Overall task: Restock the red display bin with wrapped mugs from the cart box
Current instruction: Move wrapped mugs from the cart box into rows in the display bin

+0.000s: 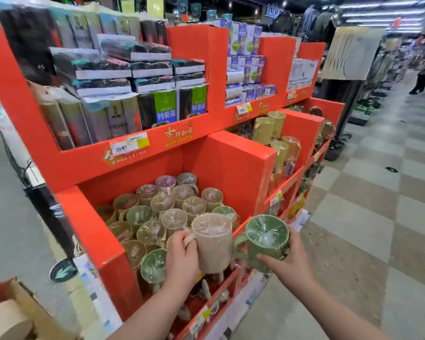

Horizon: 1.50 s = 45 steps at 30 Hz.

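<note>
cardboard box (bottom-left) cut off

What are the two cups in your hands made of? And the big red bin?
The beige mug: likely plastic, matte and faintly speckled; ceramic can't be ruled out. The green mug: same dull look. Both wear clear film, crinkled and glinting. The red bin: seemingly cardboard, with flat folded panels and sharp creases.

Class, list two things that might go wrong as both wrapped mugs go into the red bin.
1. The left hand holds the beige mug by its handle only; the slick wrap might let it slip.
2. The green mug in the right hand hangs near the front edge of the red bin and could drop to the floor.
</note>
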Available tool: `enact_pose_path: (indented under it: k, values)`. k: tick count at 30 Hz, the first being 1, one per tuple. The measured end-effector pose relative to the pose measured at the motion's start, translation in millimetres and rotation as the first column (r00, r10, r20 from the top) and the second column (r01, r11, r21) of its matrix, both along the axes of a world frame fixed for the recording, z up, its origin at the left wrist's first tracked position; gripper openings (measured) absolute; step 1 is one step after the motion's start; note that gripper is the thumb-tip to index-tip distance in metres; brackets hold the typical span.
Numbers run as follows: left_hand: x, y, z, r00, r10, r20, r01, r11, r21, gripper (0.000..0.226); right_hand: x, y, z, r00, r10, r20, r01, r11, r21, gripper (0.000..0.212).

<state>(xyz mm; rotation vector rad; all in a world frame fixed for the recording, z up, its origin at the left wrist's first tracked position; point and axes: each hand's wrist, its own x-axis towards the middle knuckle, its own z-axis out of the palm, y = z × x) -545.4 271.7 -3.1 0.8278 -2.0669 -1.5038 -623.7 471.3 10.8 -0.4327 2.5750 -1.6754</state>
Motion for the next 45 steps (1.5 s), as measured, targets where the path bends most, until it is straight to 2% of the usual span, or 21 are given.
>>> enact_pose_path:
  k: [6, 10, 13, 16, 20, 26, 32, 37, 40, 43, 45]
  values:
    - [-17.8, -22.8, -5.2, 0.992, 0.124, 0.006, -0.124, 0.992, 0.024, 0.013, -44.2, -34.9, -7.6, 0.995, 0.082, 0.054, -0.084, 0.996, 0.035, 0.081]
    - [-24.4, -39.6, -8.7, 0.966, 0.260, 0.010, -0.260, 0.966, 0.017, 0.012, -81.5, -64.6, -14.8, 0.970, 0.225, 0.093, -0.230, 0.972, 0.041, 0.076]
    - [-28.1, -50.5, -16.1, 0.925, 0.379, 0.015, -0.379, 0.925, 0.009, 0.007, -112.6, -90.9, -22.7, 0.939, 0.324, 0.116, -0.333, 0.940, 0.069, 0.083]
    - [-32.6, -59.2, -19.6, 0.859, 0.510, 0.041, -0.511, 0.860, 0.004, 0.008, -141.2, -119.9, -24.1, 0.879, 0.455, 0.141, -0.469, 0.878, 0.091, 0.088]
    - [-41.2, -62.9, -14.6, 0.749, 0.661, 0.049, -0.660, 0.750, -0.034, 0.007, -179.5, -157.8, -23.5, 0.755, 0.630, 0.182, -0.655, 0.740, 0.155, 0.092]
    - [-52.9, -56.5, -15.9, 0.586, 0.808, 0.055, -0.806, 0.589, -0.058, 0.013, -216.8, -203.5, -33.1, 0.622, 0.751, 0.221, -0.782, 0.588, 0.206, 0.097]
    - [-49.7, -36.9, -15.4, 0.438, 0.894, 0.096, -0.893, 0.445, -0.068, 0.011, -221.8, -231.5, -36.6, 0.443, 0.849, 0.287, -0.896, 0.412, 0.162, 0.097]
    - [-49.3, -28.3, -13.5, 0.401, 0.910, 0.107, -0.906, 0.411, -0.101, 0.006, -217.8, -250.4, -42.3, 0.371, 0.861, 0.349, -0.928, 0.327, 0.178, 0.097]
    - [-49.8, -29.7, -12.6, 0.394, 0.911, 0.124, -0.908, 0.406, -0.100, 0.007, -219.8, -255.7, -50.9, 0.352, 0.855, 0.380, -0.933, 0.286, 0.219, 0.102]
    - [-49.9, -34.7, -14.0, 0.397, 0.908, 0.134, -0.907, 0.410, -0.093, 0.008, -219.3, -254.6, -53.1, 0.383, 0.829, 0.408, -0.923, 0.324, 0.209, 0.111]
    - [-49.9, -38.5, -14.8, 0.404, 0.905, 0.134, -0.903, 0.418, -0.101, 0.009, -216.0, -251.2, -50.2, 0.401, 0.839, 0.368, -0.913, 0.333, 0.235, 0.119]
